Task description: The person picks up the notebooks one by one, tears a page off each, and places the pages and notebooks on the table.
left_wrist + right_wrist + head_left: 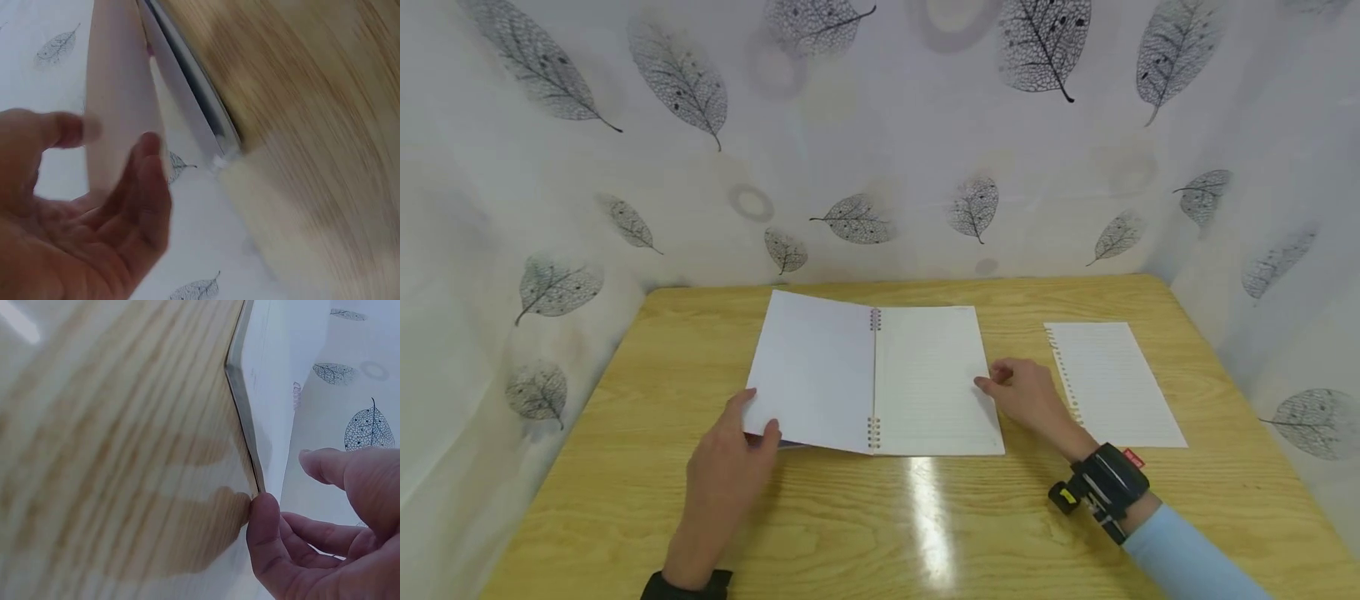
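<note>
A spiral notebook (934, 367) lies open on the wooden table, its right page cream and lined. At its left side, a blank white notebook page (812, 367) stands raised at the outer lower corner, above a darker layer. My left hand (730, 467) holds this page near that corner; in the left wrist view the page (122, 94) runs between thumb and fingers. My right hand (1026, 392) is at the right edge of the lined page, fingers bent and spread apart. In the right wrist view, one fingertip (265, 509) meets the notebook's edge (247, 419).
A loose lined sheet (1116, 383) with a torn-hole edge lies right of the notebook, beside my right wrist. Leaf-patterned cloth (880, 167) rises behind and at both sides of the table (647, 392).
</note>
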`<act>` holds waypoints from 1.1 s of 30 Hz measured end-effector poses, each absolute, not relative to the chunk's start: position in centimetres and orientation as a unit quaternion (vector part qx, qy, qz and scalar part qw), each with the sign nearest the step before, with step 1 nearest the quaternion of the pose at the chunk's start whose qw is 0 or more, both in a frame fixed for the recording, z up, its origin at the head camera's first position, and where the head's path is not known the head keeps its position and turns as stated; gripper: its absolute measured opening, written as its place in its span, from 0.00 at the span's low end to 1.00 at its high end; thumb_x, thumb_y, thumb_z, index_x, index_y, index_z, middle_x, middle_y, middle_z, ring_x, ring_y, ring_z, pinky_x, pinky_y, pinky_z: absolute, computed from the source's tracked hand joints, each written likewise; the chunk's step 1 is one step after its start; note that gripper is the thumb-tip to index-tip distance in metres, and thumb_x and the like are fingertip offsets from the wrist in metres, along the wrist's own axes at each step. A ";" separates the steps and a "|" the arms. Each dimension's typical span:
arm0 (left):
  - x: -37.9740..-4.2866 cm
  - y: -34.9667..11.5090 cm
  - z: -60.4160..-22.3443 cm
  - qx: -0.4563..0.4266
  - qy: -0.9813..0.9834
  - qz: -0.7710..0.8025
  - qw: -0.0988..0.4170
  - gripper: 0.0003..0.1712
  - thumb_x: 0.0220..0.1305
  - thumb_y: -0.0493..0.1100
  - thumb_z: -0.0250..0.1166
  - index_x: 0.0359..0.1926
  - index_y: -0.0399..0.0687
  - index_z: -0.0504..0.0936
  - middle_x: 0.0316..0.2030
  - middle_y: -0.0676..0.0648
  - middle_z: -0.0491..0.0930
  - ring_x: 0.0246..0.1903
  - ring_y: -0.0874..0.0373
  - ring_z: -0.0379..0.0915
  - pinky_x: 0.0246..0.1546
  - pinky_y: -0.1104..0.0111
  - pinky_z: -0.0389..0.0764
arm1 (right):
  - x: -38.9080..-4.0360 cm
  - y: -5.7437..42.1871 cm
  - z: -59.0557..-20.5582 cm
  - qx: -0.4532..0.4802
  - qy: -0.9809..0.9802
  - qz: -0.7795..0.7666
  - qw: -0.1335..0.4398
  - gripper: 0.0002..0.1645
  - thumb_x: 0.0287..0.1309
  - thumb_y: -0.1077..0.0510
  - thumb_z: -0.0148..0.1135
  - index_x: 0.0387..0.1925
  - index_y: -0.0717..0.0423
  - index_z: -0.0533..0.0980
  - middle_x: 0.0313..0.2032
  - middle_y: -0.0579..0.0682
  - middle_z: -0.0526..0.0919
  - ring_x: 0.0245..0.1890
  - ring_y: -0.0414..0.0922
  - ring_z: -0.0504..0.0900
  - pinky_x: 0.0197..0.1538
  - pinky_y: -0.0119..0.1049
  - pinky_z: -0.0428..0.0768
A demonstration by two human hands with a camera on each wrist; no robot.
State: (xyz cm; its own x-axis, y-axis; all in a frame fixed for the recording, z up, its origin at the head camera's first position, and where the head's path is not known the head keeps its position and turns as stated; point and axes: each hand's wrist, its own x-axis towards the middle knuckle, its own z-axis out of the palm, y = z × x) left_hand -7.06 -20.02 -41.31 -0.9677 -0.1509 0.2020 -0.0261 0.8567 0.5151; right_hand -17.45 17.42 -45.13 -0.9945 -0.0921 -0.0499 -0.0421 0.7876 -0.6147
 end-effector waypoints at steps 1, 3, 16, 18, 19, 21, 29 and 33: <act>-7.0 -20.3 -41.4 0.059 -0.964 -0.248 0.081 0.31 0.65 0.48 0.60 0.63 0.33 0.70 0.51 0.27 0.80 0.40 0.37 0.80 0.32 0.44 0.82 | -17.6 17.3 -45.2 -0.033 0.945 -0.323 0.039 0.28 0.59 0.50 0.66 0.50 0.70 0.79 0.39 0.64 0.87 0.35 0.52 0.82 0.31 0.40 0.80; -6.9 -20.8 -41.7 0.073 -0.972 -0.224 0.021 0.32 0.66 0.50 0.58 0.64 0.33 0.67 0.53 0.26 0.77 0.43 0.33 0.77 0.34 0.41 0.81 | -18.0 17.2 -45.2 -0.028 0.946 -0.320 0.039 0.25 0.58 0.50 0.66 0.46 0.68 0.81 0.37 0.63 0.87 0.31 0.49 0.81 0.28 0.36 0.76; -7.4 -20.8 -42.5 0.047 -0.991 -0.126 -0.015 0.30 0.62 0.49 0.65 0.55 0.28 0.71 0.37 0.29 0.67 0.14 0.51 0.67 0.08 0.59 0.71 | -18.6 16.9 -45.1 -0.022 0.940 -0.337 0.054 0.24 0.60 0.54 0.64 0.50 0.70 0.80 0.40 0.65 0.85 0.31 0.49 0.79 0.26 0.33 0.74; -8.0 -20.3 -42.2 0.027 -0.992 -0.125 0.008 0.29 0.61 0.48 0.66 0.53 0.29 0.74 0.37 0.29 0.69 0.16 0.51 0.69 0.08 0.60 0.73 | -18.6 16.9 -45.2 -0.021 0.938 -0.341 0.056 0.24 0.60 0.54 0.63 0.50 0.70 0.80 0.39 0.65 0.85 0.31 0.49 0.80 0.25 0.33 0.74; -8.4 -20.1 -42.1 0.012 -0.992 -0.126 0.021 0.29 0.61 0.48 0.67 0.53 0.29 0.75 0.38 0.30 0.70 0.18 0.51 0.70 0.08 0.60 0.74 | -18.6 16.8 -45.2 -0.021 0.937 -0.344 0.056 0.24 0.60 0.54 0.63 0.50 0.70 0.80 0.39 0.65 0.85 0.31 0.49 0.80 0.25 0.32 0.73; -9.3 -19.3 -41.8 -0.023 -0.991 -0.129 0.042 0.29 0.60 0.49 0.67 0.55 0.31 0.77 0.39 0.31 0.73 0.22 0.50 0.71 0.10 0.61 0.76 | -18.5 16.8 -45.2 -0.019 0.936 -0.348 0.054 0.24 0.60 0.54 0.63 0.50 0.70 0.80 0.39 0.64 0.85 0.31 0.49 0.80 0.25 0.32 0.74; -14.1 -16.2 -42.3 -0.135 -0.984 -0.117 0.023 0.33 0.60 0.52 0.68 0.62 0.40 0.74 0.54 0.34 0.74 0.48 0.42 0.72 0.38 0.50 0.84 | -18.4 16.8 -44.9 0.015 0.904 -0.426 0.026 0.21 0.58 0.56 0.65 0.50 0.64 0.79 0.38 0.60 0.83 0.37 0.51 0.81 0.31 0.34 0.79; -16.0 -15.3 -43.3 -0.152 -0.981 -0.114 -0.033 0.41 0.61 0.57 0.66 0.70 0.43 0.66 0.67 0.33 0.63 0.62 0.37 0.61 0.52 0.43 0.77 | -18.5 16.7 -44.7 0.029 0.887 -0.460 0.034 0.23 0.55 0.58 0.68 0.51 0.64 0.77 0.40 0.61 0.83 0.36 0.51 0.81 0.31 0.32 0.79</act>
